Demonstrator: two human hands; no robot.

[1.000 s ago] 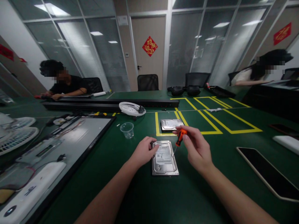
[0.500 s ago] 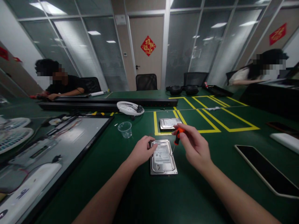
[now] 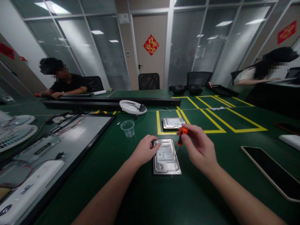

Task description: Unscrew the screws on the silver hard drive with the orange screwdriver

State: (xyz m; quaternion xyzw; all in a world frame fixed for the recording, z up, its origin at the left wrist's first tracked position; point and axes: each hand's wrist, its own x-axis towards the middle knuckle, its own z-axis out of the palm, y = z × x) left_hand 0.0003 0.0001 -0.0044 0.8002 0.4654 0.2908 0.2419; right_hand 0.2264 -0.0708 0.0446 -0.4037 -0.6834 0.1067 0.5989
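A silver hard drive (image 3: 167,162) lies flat on the green table in front of me. My left hand (image 3: 146,150) grips its upper left edge, with the thumb on top of the label. In my right hand (image 3: 200,147) is a small orange and black screwdriver (image 3: 181,137), pinched by the handle and tilted. Its thin shaft reaches down to the right edge of the drive; whether the tip sits in a screw is too small to tell. Behind, a second hard drive (image 3: 173,122) rests partly inside a yellow taped outline.
A clear plastic cup (image 3: 127,128) and a white fan grille (image 3: 132,107) stand left of the drives. A large flat panel (image 3: 89,128) and a power strip (image 3: 35,184) fill the left side. At right lies a phone (image 3: 269,172). Two people sit across the table.
The whole scene has shifted slightly to the right as my view turned a little. Both hands keep their holds on the hard drive and the screwdriver.
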